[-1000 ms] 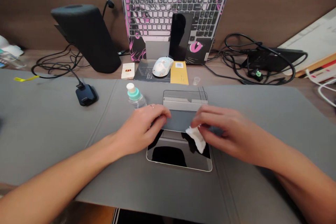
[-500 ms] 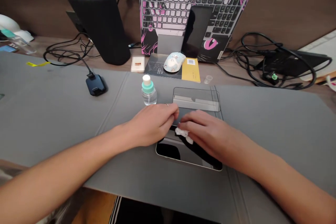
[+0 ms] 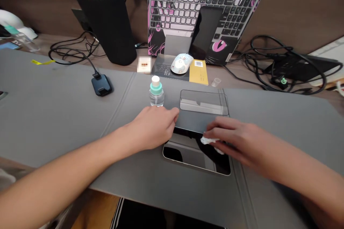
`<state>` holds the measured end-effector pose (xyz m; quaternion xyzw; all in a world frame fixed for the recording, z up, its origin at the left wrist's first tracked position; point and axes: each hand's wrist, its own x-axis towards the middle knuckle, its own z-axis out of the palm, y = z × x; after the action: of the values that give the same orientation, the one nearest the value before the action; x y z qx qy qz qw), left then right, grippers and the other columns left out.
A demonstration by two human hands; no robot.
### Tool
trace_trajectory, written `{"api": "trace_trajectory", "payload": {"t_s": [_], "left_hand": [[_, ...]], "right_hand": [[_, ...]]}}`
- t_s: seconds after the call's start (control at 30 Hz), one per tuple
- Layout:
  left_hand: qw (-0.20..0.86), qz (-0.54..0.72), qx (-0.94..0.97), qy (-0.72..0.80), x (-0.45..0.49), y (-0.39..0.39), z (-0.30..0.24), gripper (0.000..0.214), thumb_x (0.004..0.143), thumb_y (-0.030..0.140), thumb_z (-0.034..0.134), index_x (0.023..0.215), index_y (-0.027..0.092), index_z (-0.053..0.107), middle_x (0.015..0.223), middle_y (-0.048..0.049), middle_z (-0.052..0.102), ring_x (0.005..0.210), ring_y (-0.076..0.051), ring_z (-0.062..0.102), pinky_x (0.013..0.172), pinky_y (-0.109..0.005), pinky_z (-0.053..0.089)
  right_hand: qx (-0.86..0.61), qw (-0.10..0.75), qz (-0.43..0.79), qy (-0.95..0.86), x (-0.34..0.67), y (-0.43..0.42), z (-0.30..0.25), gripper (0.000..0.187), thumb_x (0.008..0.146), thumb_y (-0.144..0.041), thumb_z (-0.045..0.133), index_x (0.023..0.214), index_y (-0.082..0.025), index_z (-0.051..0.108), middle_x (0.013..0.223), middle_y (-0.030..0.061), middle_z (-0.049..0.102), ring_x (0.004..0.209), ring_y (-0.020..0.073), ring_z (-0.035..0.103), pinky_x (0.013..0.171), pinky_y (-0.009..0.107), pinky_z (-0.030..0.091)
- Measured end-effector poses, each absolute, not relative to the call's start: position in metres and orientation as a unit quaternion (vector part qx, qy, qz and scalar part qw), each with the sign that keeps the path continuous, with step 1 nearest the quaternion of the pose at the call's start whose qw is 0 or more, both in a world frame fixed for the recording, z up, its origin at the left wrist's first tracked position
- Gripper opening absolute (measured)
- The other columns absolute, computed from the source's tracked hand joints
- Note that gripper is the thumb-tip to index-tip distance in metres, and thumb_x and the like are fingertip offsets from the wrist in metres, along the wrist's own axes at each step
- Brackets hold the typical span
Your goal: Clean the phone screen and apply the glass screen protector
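Note:
A flat device with a glossy black screen and light rim [image 3: 199, 162] lies on the grey desk mat. My right hand [image 3: 233, 136] pinches a crumpled white tissue [image 3: 208, 140] against the upper right of that screen. My left hand [image 3: 158, 125] is curled closed at the screen's upper left corner; whether anything is between its fingers is hidden. Just behind the left hand stands a clear bottle with a mint collar and white cap [image 3: 156, 93]. Beyond the device lies a clear glass screen protector with a dark border [image 3: 204, 102].
A laptop [image 3: 177, 43] stands at the back with a dark phone [image 3: 205, 30] leaning on it. In front are a patterned mouse [image 3: 182, 63] and a yellow packet [image 3: 199, 71]. A black speaker [image 3: 107, 25], a small dark charger [image 3: 101, 85] and tangled cables [image 3: 290, 48] lie around.
My right hand has slid the tissue rightward across the screen, away from my left hand. The left hand stays near the device's corner. The whole view has shifted slightly.

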<state>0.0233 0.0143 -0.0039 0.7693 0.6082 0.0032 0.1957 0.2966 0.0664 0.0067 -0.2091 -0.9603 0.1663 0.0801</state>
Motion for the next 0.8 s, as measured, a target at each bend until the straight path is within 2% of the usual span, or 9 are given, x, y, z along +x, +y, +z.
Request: {"api": "trace_trajectory", "payload": {"t_s": [0.1, 0.2, 0.27, 0.33, 0.43, 0.53, 0.67, 0.73, 0.8], "left_hand": [[0.189, -0.012, 0.773, 0.605, 0.022, 0.016, -0.002, 0.021, 0.102, 0.023, 0.040, 0.099, 0.024, 0.061, 0.082, -0.0067, 0.070, 0.071, -0.026, 0.061, 0.061, -0.036, 0.026], [0.187, -0.016, 0.777, 0.601, 0.021, 0.017, -0.001, 0.022, 0.101, 0.023, 0.040, 0.100, 0.023, 0.062, 0.082, -0.0064, 0.070, 0.072, -0.026, 0.061, 0.062, -0.036, 0.027], [0.187, -0.016, 0.779, 0.599, 0.021, 0.017, -0.001, 0.023, 0.102, 0.023, 0.039, 0.100, 0.023, 0.062, 0.082, -0.0061, 0.070, 0.071, -0.025, 0.060, 0.061, -0.036, 0.027], [0.188, -0.016, 0.781, 0.596, 0.021, 0.017, -0.001, 0.023, 0.101, 0.022, 0.039, 0.101, 0.023, 0.062, 0.081, -0.0058, 0.070, 0.070, -0.025, 0.060, 0.061, -0.036, 0.027], [0.191, -0.014, 0.785, 0.589, 0.021, 0.016, -0.003, 0.022, 0.101, 0.023, 0.040, 0.101, 0.024, 0.062, 0.081, -0.0055, 0.069, 0.071, -0.025, 0.060, 0.061, -0.037, 0.028], [0.193, -0.008, 0.787, 0.586, 0.021, 0.017, -0.004, 0.022, 0.101, 0.024, 0.040, 0.100, 0.024, 0.062, 0.080, -0.0057, 0.068, 0.070, -0.025, 0.059, 0.062, -0.036, 0.029], [0.194, 0.001, 0.789, 0.583, 0.021, 0.018, -0.005, 0.020, 0.101, 0.023, 0.041, 0.096, 0.024, 0.060, 0.077, -0.0050, 0.067, 0.067, -0.023, 0.058, 0.060, -0.035, 0.029], [0.194, 0.008, 0.791, 0.581, 0.020, 0.018, -0.006, 0.018, 0.100, 0.023, 0.042, 0.095, 0.023, 0.060, 0.077, -0.0047, 0.068, 0.067, -0.023, 0.058, 0.060, -0.035, 0.029], [0.195, 0.014, 0.791, 0.580, 0.020, 0.018, -0.006, 0.018, 0.100, 0.022, 0.043, 0.094, 0.023, 0.059, 0.078, -0.0045, 0.068, 0.067, -0.023, 0.058, 0.060, -0.035, 0.029]], "right_hand": [[-0.149, 0.099, 0.143, -0.973, 0.273, 0.052, 0.001, 0.030, 0.113, -0.026, 0.047, 0.120, -0.017, 0.075, 0.120, 0.0125, 0.073, 0.102, 0.0221, 0.070, 0.083, 0.034, 0.059], [-0.091, 0.093, 0.147, -0.981, 0.257, 0.039, -0.002, 0.031, 0.111, -0.027, 0.052, 0.130, -0.010, 0.071, 0.131, 0.0158, 0.071, 0.119, 0.0272, 0.062, 0.096, 0.039, 0.058], [-0.059, 0.072, 0.159, -0.983, 0.256, 0.033, -0.001, 0.029, 0.111, -0.026, 0.053, 0.129, -0.011, 0.071, 0.127, 0.0137, 0.072, 0.115, 0.0263, 0.061, 0.095, 0.039, 0.057], [-0.045, 0.038, 0.183, -0.981, 0.264, 0.031, 0.002, 0.024, 0.110, -0.021, 0.051, 0.119, -0.015, 0.073, 0.120, 0.0108, 0.072, 0.106, 0.0235, 0.063, 0.088, 0.036, 0.057], [-0.096, 0.004, 0.238, -0.967, 0.285, 0.043, 0.006, 0.027, 0.105, -0.012, 0.047, 0.112, -0.021, 0.072, 0.124, 0.0086, 0.068, 0.094, 0.0165, 0.067, 0.078, 0.029, 0.056], [-0.180, 0.051, 0.224, -0.956, 0.299, 0.062, 0.006, 0.025, 0.108, -0.019, 0.048, 0.114, -0.025, 0.072, 0.126, 0.0083, 0.064, 0.083, 0.0121, 0.068, 0.075, 0.027, 0.055], [-0.177, 0.130, 0.145, -0.965, 0.285, 0.063, 0.000, 0.026, 0.109, -0.017, 0.046, 0.116, -0.020, 0.071, 0.114, 0.0096, 0.066, 0.086, 0.0152, 0.066, 0.076, 0.028, 0.056], [-0.139, 0.127, 0.133, -0.973, 0.269, 0.048, -0.004, 0.027, 0.109, -0.014, 0.045, 0.113, -0.018, 0.071, 0.112, 0.0109, 0.068, 0.091, 0.0178, 0.066, 0.075, 0.029, 0.056], [-0.090, 0.115, 0.137, -0.980, 0.257, 0.032, -0.007, 0.025, 0.111, -0.021, 0.048, 0.111, -0.014, 0.073, 0.111, 0.0121, 0.070, 0.095, 0.0211, 0.064, 0.078, 0.033, 0.057]]}}
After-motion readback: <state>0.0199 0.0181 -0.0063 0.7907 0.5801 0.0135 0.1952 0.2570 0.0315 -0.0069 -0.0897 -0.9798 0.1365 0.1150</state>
